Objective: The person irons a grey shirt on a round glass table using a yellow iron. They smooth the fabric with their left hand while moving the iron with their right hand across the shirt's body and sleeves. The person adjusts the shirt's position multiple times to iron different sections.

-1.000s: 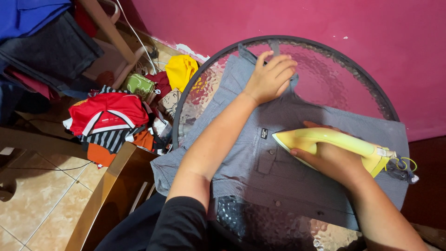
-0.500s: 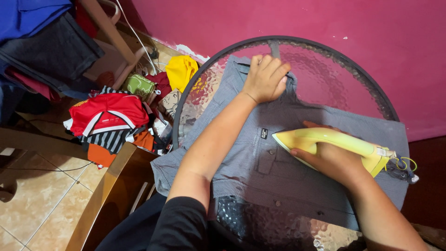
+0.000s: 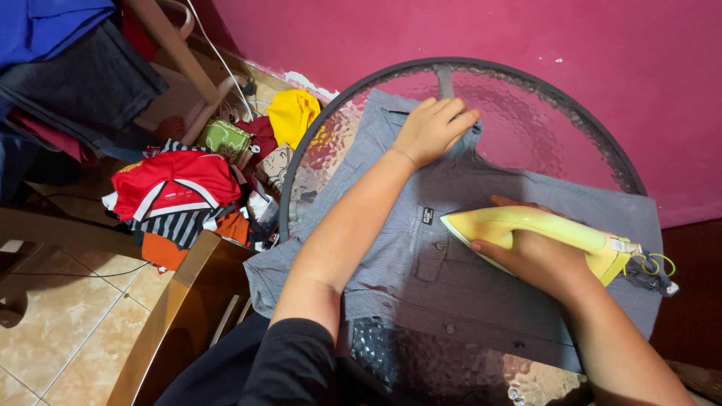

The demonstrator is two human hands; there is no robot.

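A grey striped button shirt lies spread flat on a round glass table. My left hand presses flat on the shirt's collar area at the far side, fingers together. My right hand grips the handle of a yellow clothes iron, whose tip points left and rests on the shirt near the chest pocket. A cord trails from the iron's right end.
A heap of clothes in red, yellow, green and stripes lies on the floor left of the table. Dark and blue garments hang over wooden furniture at the upper left. A wooden chair back stands at the table's near left. A magenta wall runs behind.
My left hand has slid a little toward the far left over the collar. The iron and my right hand have barely moved.
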